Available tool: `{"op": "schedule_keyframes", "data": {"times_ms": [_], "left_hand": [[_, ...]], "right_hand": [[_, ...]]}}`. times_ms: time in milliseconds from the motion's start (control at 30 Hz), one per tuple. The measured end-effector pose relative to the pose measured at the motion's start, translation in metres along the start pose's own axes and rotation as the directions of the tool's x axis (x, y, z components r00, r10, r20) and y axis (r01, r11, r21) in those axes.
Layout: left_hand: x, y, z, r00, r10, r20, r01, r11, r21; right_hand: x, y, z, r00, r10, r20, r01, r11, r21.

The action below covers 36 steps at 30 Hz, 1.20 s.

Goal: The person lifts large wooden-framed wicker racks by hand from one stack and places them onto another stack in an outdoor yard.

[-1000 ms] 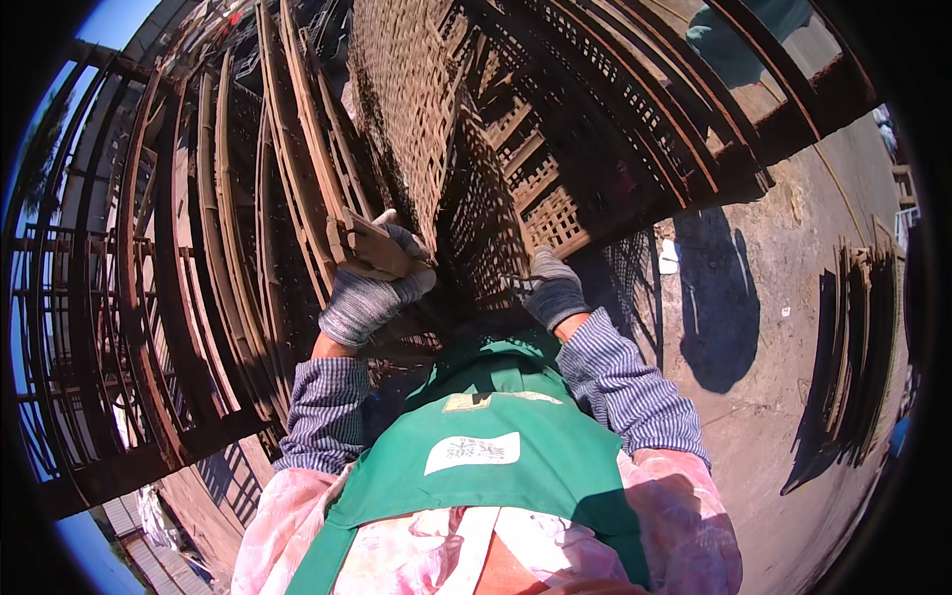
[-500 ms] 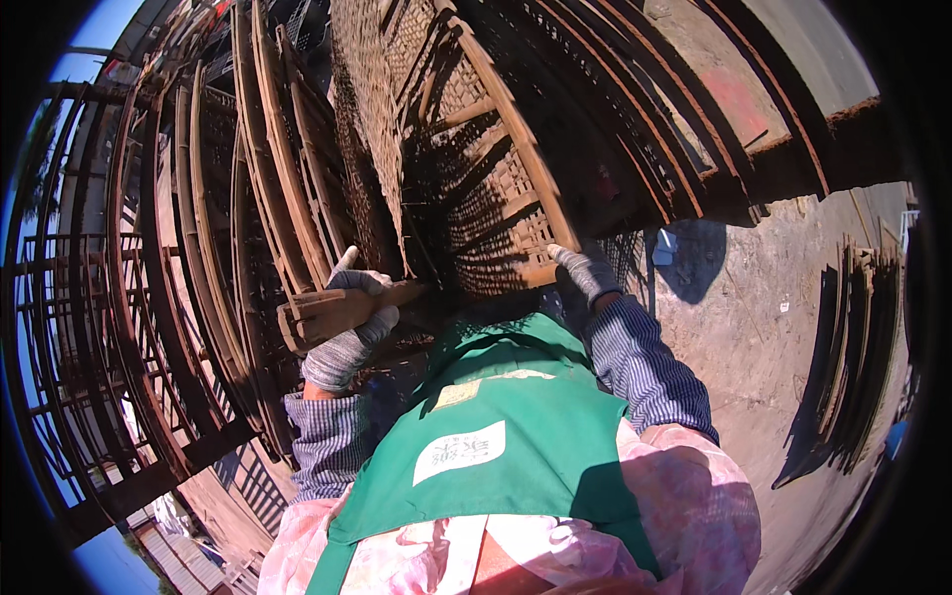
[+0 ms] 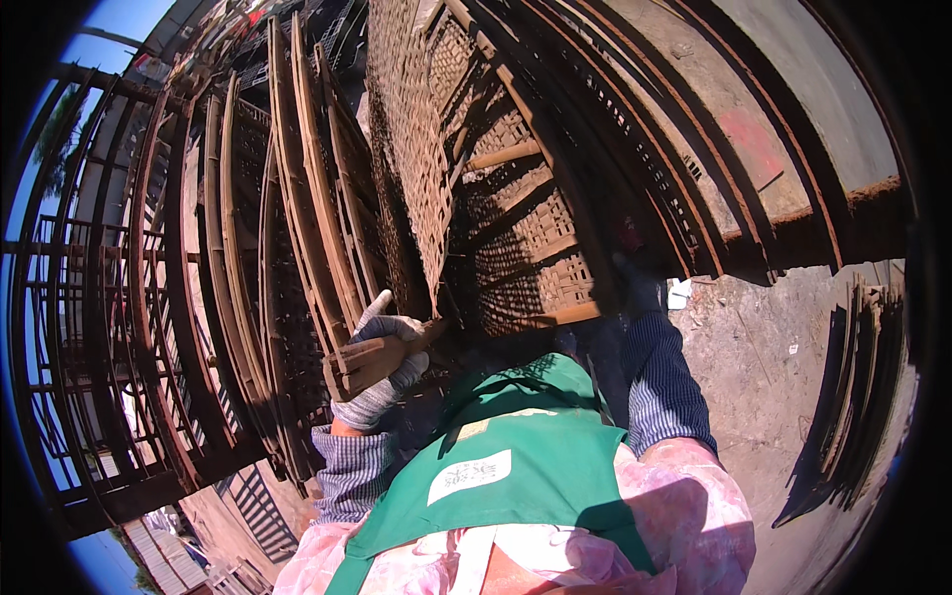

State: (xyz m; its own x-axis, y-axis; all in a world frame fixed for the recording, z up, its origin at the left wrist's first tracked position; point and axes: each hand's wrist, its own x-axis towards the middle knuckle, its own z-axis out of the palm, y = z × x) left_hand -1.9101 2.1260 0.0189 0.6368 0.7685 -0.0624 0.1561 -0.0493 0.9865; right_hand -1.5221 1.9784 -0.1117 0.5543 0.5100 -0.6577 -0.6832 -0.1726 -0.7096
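In the head view, my left hand, in a pale knit glove, is closed around the end of a wooden bar. The bar runs along the lower edge of a tilted woven bamboo panel. Beside it, a second woven bamboo panel, framed with poles, leans between dark metal bars, partly in shade. My right hand reaches into deep shadow at this second panel's lower right corner. Its fingers are too dark to make out, so whether it grips the frame does not show.
Several bamboo-framed panels stand upright close by on the left, inside a rusty metal rack. Rusty bars cross the upper right. A stack of dark strips lies on the concrete floor at right.
The view has shifted, so the rack and panels sit farther right and lower. My right hand has passed from sunlight into shadow, along with the second panel's right edge. My left hand keeps its hold.
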Motion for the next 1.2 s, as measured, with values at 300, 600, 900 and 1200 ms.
{"op": "schedule_keyframes", "data": {"times_ms": [300,600,900,1200], "left_hand": [[-0.006,0.003,-0.004,1.000,-0.019,-0.008,0.018,0.995,-0.098],[0.000,-0.002,-0.009,0.997,0.059,0.051,-0.056,0.997,-0.050],[-0.005,-0.002,-0.005,0.999,-0.025,0.030,0.030,0.981,-0.192],[-0.001,-0.007,-0.005,0.996,0.084,-0.029,-0.085,0.996,-0.031]], "right_hand": [[-0.029,0.058,0.034,0.970,0.243,0.016,-0.240,0.965,-0.105],[-0.044,0.100,0.029,0.927,-0.219,0.304,0.374,0.571,-0.731],[-0.051,0.079,0.028,0.902,-0.027,0.432,0.392,-0.371,-0.842],[0.034,0.100,-0.033,0.984,-0.181,-0.007,0.151,0.844,-0.514]]}}
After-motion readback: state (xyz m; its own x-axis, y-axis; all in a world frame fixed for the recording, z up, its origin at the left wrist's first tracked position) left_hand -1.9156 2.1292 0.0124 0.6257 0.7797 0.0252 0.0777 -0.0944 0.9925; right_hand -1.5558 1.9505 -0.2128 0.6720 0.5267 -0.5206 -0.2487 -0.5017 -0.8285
